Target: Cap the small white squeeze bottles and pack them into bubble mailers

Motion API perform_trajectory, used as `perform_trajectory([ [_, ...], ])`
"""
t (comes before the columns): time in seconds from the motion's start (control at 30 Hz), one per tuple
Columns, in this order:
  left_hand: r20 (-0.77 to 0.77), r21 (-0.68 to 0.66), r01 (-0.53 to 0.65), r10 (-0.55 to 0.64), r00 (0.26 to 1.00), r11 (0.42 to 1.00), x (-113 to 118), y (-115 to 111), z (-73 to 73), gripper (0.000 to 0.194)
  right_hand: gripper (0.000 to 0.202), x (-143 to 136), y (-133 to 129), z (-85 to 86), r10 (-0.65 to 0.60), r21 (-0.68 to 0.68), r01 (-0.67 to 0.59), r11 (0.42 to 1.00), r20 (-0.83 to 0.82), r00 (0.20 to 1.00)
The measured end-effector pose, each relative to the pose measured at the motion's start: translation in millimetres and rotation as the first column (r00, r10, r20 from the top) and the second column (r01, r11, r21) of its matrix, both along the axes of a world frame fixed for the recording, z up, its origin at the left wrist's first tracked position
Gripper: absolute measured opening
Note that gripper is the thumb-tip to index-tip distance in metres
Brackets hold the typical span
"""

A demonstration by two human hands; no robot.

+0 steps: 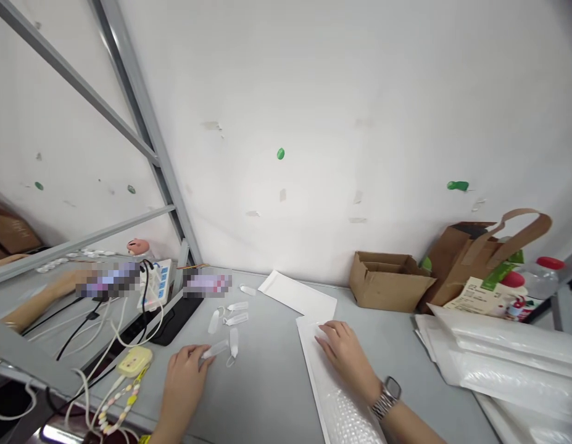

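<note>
My left hand (186, 376) pinches a small clear plastic tube (216, 349) between thumb and fingers, low over the grey table (262, 382). Beside it lies another clear tube (233, 343) with a thin loop, and several similar ones are just behind. My right hand (344, 351), with a watch (385, 398) on the wrist, rests on a white bubble-wrap sleeve (350, 416), its fingers apart. A flat white box or card (298, 295) lies behind the sleeve, towards the wall.
An open cardboard box (390, 290), a brown paper bag (471, 246) and stacked bubble sleeves (521, 351) stand on the right. At left are a yellow case (135, 361), cables, a black mat (178, 317) and a metal frame (147, 135); beyond it, another person's arm (45, 299).
</note>
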State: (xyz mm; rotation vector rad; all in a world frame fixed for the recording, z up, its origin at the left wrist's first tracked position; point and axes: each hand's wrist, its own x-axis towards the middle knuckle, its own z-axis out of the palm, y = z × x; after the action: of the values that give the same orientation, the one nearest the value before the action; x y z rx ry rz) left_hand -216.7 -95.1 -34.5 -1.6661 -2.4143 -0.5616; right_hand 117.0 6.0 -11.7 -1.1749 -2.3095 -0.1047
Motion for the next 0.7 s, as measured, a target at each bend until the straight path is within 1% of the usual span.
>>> perform_trajectory([
  [0.07, 0.019, 0.022, 0.008, -0.008, 1.0, 1.0, -0.1, 0.5, 0.4, 0.028, 0.02, -19.7, 8.5, -4.7, -0.043, -0.039, 0.046, 0.998, 0.064, 0.997],
  [0.17, 0.077, 0.097, 0.0, -0.008, 0.997, 0.995, -0.4, -2.0, 0.1, 0.03, 0.021, -37.1, 18.3, -1.2, -0.142, -0.048, 0.153, 0.987, 0.177, 0.974],
  [0.2, 0.108, 0.125, -0.016, 0.003, 0.994, 0.992, -0.4, -3.4, 0.4, 0.03, 0.026, -41.1, 18.5, 1.7, -0.177, -0.037, 0.189, 0.981, 0.212, 0.961],
  [0.27, 0.199, 0.154, -0.076, 0.045, 0.979, 0.985, 0.2, -6.4, 2.2, 0.031, 0.041, -47.6, 12.9, 7.0, -0.245, -0.021, 0.26, 0.965, 0.271, 0.931],
  [0.33, 0.33, 0.125, -0.144, 0.096, 0.939, 0.982, 2.2, -8.5, 5.9, 0.03, 0.056, -52.2, 0.7, 8.9, -0.276, -0.054, 0.308, 0.95, 0.32, 0.906],
  [0.4, 0.466, 0.065, -0.176, 0.126, 0.876, 0.982, 6.5, -8.8, 11.4, 0.029, 0.06, -54.3, -14.1, 6.0, -0.259, -0.121, 0.319, 0.94, 0.358, 0.897],
  [0.47, 0.561, 0.025, -0.174, 0.13, 0.818, 0.984, 13.1, -7.3, 18.1, 0.028, 0.056, -53.1, -26.9, 0.7, -0.206, -0.195, 0.295, 0.935, 0.377, 0.903],
  [0.57, 0.625, 0.027, -0.159, 0.107, 0.773, 0.987, 25.3, -3.9, 29.0, 0.029, 0.048, -46.2, -38.4, -4.2, -0.125, -0.302, 0.239, 0.923, 0.351, 0.928],
  [0.63, 0.649, 0.041, -0.15, 0.088, 0.756, 0.988, 33.6, -2.1, 35.8, 0.03, 0.05, -40.4, -41.8, -2.2, -0.096, -0.369, 0.214, 0.905, 0.314, 0.945],
  [0.7, 0.669, 0.057, -0.127, 0.057, 0.741, 0.99, 41.4, -1.0, 41.1, 0.03, 0.056, -35.8, -43.6, 2.8, -0.087, -0.427, 0.205, 0.881, 0.28, 0.956],
])
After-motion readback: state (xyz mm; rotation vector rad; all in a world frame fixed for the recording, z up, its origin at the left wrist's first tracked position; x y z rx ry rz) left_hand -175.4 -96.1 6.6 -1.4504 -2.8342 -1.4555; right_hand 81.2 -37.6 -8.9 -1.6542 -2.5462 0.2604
